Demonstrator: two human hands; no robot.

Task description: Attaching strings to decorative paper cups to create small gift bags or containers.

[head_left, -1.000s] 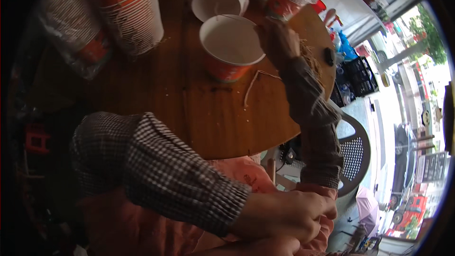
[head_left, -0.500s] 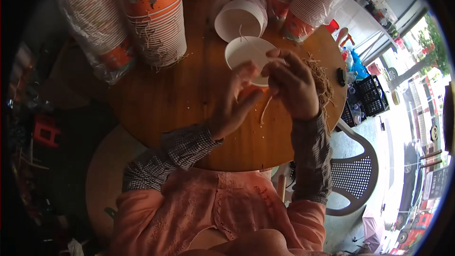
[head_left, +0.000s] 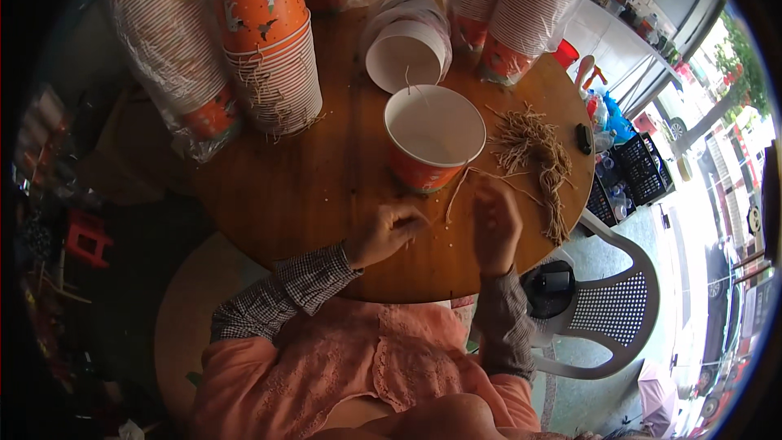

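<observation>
A paper bucket (head_left: 428, 175), orange outside and white inside, stands upright on the round wooden table (head_left: 326, 228) in front of me. A thin cord (head_left: 454, 195) hangs down its right side, and another thin end sticks up over its far rim. My left hand (head_left: 384, 234) is just nearer to me than the bucket, its fingers curled in toward the thumb; whatever they hold is too small to name. To the right, my right hand (head_left: 496, 226) is raised beside the cord, its fingers blurred by motion. A bundle of brown cords (head_left: 533, 151) lies beyond it.
Tall nested bucket stacks (head_left: 281, 81) and plastic-wrapped stacks (head_left: 175, 41) stand at the back left, more wrapped stacks (head_left: 533, 16) at the back right. A wrapped stack (head_left: 405, 57) lies on its side behind the bucket. A grey chair (head_left: 607, 310) is at the right.
Both hands have drawn back toward me from the bucket's rim, uncovering the bucket's front. They are now farther apart, and the cord bundle shows more fully.
</observation>
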